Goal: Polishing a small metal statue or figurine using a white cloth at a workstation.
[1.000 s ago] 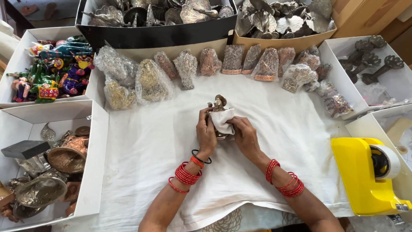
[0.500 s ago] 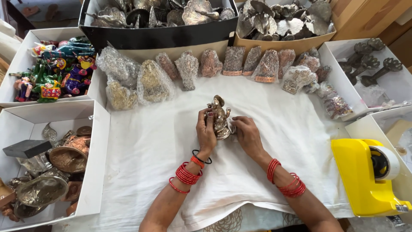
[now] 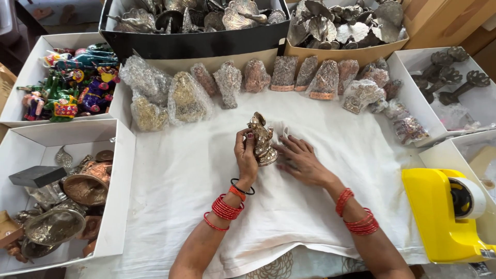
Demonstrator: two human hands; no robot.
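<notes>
We work on the white cloth (image 3: 196, 170); our left hand (image 3: 247, 157) grips the small metal statue (image 3: 261, 138) upright, fingers closed round it, while our right hand (image 3: 302, 161) lies open and flat just beside its base, seemingly mid-handling; steadying comes next, we judge

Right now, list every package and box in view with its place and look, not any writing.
Wrapped figures: clear bubble-wrap bundles in a row behind the cloth.
White boxes: left and right, open.
Black box: back, metal pieces.
Tan box: back right, metal pieces.
</notes>
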